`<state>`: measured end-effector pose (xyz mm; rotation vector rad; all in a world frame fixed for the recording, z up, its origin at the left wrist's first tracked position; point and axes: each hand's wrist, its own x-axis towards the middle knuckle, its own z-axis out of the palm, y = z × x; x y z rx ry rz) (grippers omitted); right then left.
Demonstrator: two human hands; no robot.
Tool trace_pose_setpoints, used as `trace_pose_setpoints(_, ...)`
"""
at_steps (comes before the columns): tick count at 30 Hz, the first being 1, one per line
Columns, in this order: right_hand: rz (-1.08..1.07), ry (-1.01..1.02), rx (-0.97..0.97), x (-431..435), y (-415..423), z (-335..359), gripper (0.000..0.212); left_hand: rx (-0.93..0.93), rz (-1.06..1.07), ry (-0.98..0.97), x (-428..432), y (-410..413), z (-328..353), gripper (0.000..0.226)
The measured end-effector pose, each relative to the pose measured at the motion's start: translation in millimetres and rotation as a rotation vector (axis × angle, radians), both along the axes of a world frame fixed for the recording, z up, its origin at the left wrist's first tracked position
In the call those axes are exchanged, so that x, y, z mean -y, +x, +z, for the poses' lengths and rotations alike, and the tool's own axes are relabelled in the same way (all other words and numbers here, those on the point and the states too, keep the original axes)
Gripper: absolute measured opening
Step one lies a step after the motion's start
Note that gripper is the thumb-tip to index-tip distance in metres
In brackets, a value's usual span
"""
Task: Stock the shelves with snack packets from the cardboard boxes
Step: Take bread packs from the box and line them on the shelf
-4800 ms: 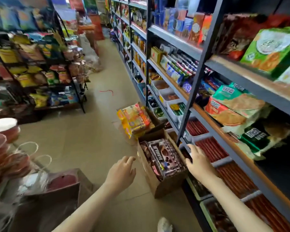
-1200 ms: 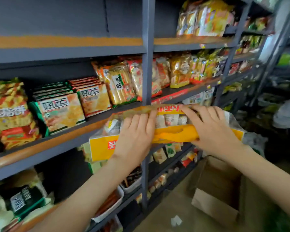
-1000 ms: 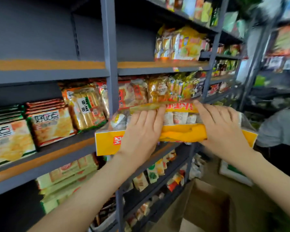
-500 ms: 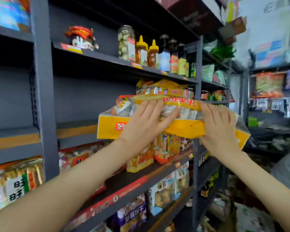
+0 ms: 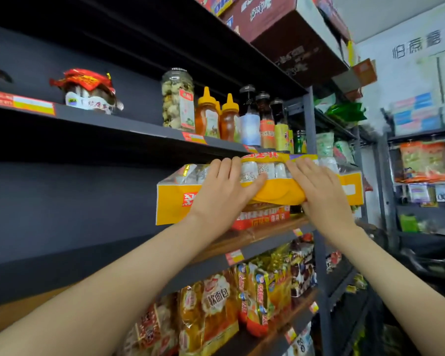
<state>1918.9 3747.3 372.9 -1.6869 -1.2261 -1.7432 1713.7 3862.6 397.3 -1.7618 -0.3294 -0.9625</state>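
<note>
Two bare hands hold a long yellow snack packet (image 5: 172,201) level in the air, just before a wooden shelf (image 5: 254,236). The left hand (image 5: 221,191) and right hand (image 5: 319,191) clasp its middle, fingers laid over the top. Red packs (image 5: 262,218) lie on that shelf. The packet is best slid in flat above them, ends level, clear of the upright post (image 5: 310,150).
</note>
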Motion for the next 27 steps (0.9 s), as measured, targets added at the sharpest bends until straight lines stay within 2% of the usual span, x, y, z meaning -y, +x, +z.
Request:
trace_pose_setpoints(7, 0.142, -0.099, 0.035, -31.5, 70.7, 5.3, 0.087, -0.049, 0.143, -0.083, -26.6, 55.4, 8.8, 0.081)
trace_pose_setpoints(13, 0.242, -0.057, -0.014, -66.1, 136.1, 16.9, 0.079, -0.067, 0.247, -0.181, -34.2, 114.1, 29.9, 0.073)
trace_pose_setpoints(17, 0.311, 0.084, -0.132, -92.0, 159.2, 25.7, 0.066, -0.061, 0.225, -0.052, -31.4, 136.3, 47.4, 0.066)
trace_pose_setpoints(20, 0.374, 0.122, -0.176, -108.8, 172.4, 21.1, 0.069, -0.018, 0.226, 0.071, -43.5, 139.3, 40.9, 0.06)
trace_pose_setpoints(24, 0.507, -0.079, -0.159, -121.4, 190.7, -3.9, 0.065, 0.026, 0.217, 0.167, -72.0, 141.6, 2.5, 0.056)
trace_pose_setpoints(27, 0.449, -0.197, -0.117, -125.4, 202.4, -7.4, 0.087, 0.054, 0.213, 0.162, -80.5, 141.5, -10.4, 0.056)
